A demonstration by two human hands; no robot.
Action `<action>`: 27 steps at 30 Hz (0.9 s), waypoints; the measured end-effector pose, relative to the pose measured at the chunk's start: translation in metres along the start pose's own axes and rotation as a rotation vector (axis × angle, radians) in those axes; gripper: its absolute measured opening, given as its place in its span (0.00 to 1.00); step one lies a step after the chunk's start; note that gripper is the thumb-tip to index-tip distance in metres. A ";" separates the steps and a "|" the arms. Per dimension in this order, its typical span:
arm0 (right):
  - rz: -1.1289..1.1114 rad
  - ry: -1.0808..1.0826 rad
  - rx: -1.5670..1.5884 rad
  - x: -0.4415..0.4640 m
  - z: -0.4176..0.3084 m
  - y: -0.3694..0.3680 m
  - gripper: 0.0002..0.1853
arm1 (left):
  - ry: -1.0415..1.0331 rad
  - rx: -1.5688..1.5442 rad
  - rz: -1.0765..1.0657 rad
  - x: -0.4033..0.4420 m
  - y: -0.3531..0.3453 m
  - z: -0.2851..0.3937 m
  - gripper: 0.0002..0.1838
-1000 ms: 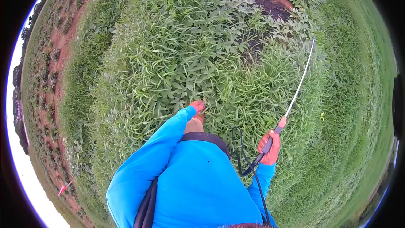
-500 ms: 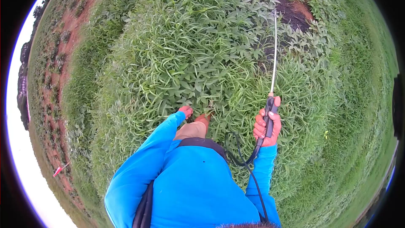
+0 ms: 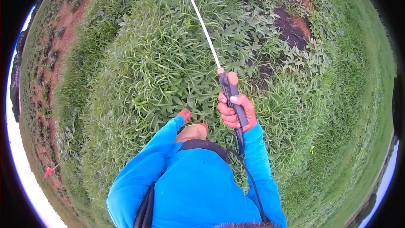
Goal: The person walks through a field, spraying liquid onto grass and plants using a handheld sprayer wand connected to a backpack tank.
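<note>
My right hand (image 3: 237, 110) is wrapped round the dark handle of a sprayer wand (image 3: 231, 95), the thumb lying near its orange-red part. From the handle a thin white lance (image 3: 200, 20) runs up and to the left over the grass, its tip at the top edge of view. A black hose (image 3: 253, 185) leaves the handle's lower end and passes along my right sleeve. Low in front of my left leg, my left hand (image 3: 184, 115) hangs near the leaves with its fingers curled in; nothing shows in it.
Tall grass mixed with broad-leaved plants (image 3: 185, 93) surrounds my legs. Dark bare soil (image 3: 291, 29) shows at upper right. Left lies reddish earth (image 3: 63, 59) with low plants and a small red flag (image 3: 49, 172). A dark strap (image 3: 145, 207) hangs by my left side.
My right hand has swung the sprayer wand to the left and raised it, so the lance has moved from over the dark soil to over the grass. My left hand has barely moved.
</note>
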State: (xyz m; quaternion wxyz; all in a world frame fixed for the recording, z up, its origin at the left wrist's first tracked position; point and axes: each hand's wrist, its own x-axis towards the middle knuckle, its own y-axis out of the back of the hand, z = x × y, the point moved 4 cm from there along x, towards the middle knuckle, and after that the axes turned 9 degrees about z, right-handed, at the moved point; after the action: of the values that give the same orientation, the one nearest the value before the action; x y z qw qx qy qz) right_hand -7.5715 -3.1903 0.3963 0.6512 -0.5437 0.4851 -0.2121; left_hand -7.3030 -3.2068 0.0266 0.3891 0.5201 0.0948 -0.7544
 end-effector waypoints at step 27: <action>0.526 0.387 0.142 -0.082 -0.115 0.054 0.11 | -0.030 -0.481 -0.367 -0.015 -0.021 0.240 0.11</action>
State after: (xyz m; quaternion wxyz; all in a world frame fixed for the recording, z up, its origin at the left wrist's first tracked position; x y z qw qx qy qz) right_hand -7.7203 -3.1654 0.3871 0.6157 -0.3028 0.7075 -0.1692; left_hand -7.4863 -3.3166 0.1401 0.3596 0.3760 0.3576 -0.7755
